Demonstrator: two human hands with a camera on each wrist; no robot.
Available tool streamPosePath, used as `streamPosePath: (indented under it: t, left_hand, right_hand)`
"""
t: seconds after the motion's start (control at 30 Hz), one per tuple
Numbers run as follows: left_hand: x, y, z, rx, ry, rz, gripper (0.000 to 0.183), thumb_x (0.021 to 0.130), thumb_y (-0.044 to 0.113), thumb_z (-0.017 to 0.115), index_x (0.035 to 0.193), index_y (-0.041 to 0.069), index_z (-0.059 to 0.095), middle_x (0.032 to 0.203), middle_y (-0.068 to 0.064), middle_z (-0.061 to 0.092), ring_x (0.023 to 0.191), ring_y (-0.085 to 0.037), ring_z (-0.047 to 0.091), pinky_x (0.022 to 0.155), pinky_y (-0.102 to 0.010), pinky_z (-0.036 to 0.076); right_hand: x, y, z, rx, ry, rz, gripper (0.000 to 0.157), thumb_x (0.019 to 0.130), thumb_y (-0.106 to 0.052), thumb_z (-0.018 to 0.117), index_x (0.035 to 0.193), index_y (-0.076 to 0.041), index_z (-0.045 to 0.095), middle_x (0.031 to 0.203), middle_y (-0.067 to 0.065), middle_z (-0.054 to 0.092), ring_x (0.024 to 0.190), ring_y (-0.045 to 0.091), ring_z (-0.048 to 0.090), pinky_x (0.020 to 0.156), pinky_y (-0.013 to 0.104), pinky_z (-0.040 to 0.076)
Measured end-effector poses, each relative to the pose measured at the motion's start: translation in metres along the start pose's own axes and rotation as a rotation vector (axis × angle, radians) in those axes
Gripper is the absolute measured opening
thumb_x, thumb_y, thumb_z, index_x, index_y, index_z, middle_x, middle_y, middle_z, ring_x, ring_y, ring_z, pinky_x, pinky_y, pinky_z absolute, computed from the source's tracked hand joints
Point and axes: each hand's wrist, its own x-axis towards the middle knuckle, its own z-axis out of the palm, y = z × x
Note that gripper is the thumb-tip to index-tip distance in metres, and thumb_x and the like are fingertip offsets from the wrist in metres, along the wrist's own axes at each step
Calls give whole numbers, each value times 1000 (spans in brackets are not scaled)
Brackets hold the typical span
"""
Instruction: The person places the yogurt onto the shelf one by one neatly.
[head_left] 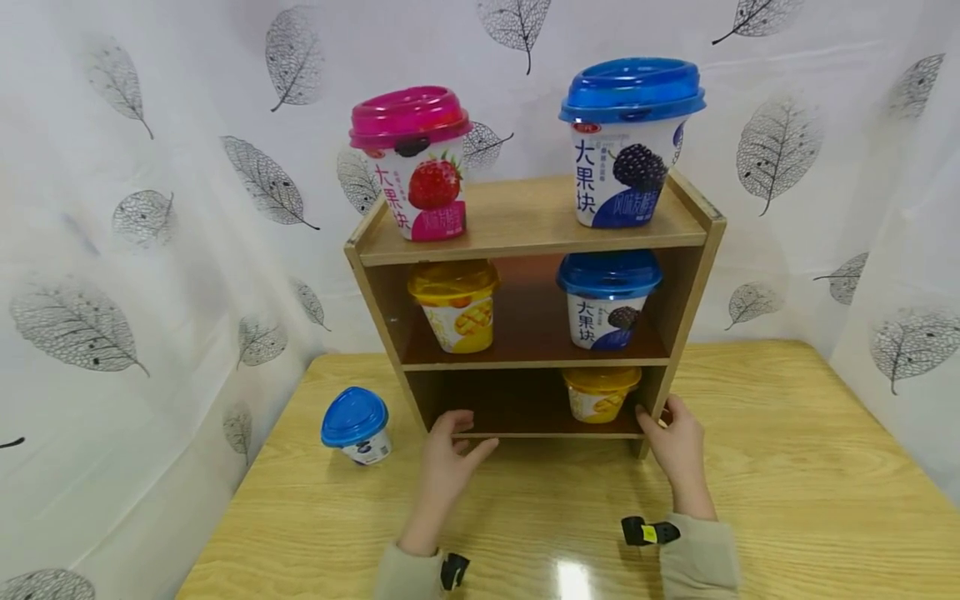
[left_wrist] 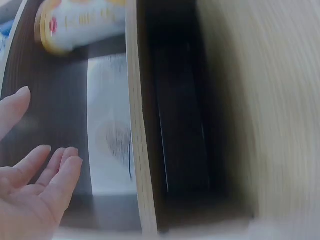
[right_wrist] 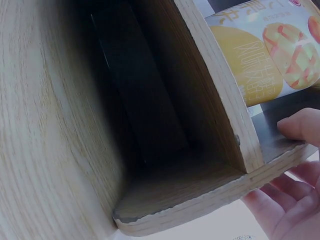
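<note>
A small wooden shelf unit stands on the table. On its right side panel, the right hand grips the lower front edge, thumb inside and fingers outside, as the right wrist view shows. The left hand is at the left part of the bottom shelf, fingers apart and holding nothing; in the left wrist view its fingertips are in front of the dark shelf surface. A yellow-lidded mango yogurt cup sits on the bottom shelf beside the right thumb.
A strawberry cup and a blackberry cup stand on top. The middle shelf holds a yellow-lidded cup and a blue-lidded cup. Another blue-lidded cup is on the table, left of the unit. Leaf-patterned cloth hangs behind.
</note>
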Motion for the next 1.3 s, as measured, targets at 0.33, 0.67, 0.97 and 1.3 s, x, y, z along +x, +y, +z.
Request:
streamPosePath:
  t: [0.33,0.67,0.97,1.3]
  left_hand:
    - [-6,-24,-71,205,148,-16,29,79,12,65,99,-6,54,94,-18,56,87,-31,54,70,-41,49]
    - [17,-27,-115,544,276,-47,41,80,23,64,103,-9,54,96,-24,52,87,-35,50,70,-46,43]
    - [37,-38,-122,820,188,-253,68,80,51,54,117,-5,47,114,-27,42,99,-42,38,72,-59,33]
    - [47,-59,-127,926,76,-319,85,75,62,51,116,-12,43,111,-34,39,98,-48,36,70,-63,32]
  right_hand:
    - [-1,0,1,0,5,5,31,82,-6,58,110,8,52,107,28,54,102,42,50,79,48,44]
    - [-1,-1,0,-1,-12,17,33,83,-8,57,113,7,50,111,29,51,104,43,48,80,50,43]
    - [-3,3,-1,-26,-9,24,34,84,-10,56,114,5,50,110,27,52,104,42,48,80,49,44]
    - [-1,1,0,-26,-24,37,35,85,-14,55,115,4,49,113,27,51,107,42,47,81,49,43]
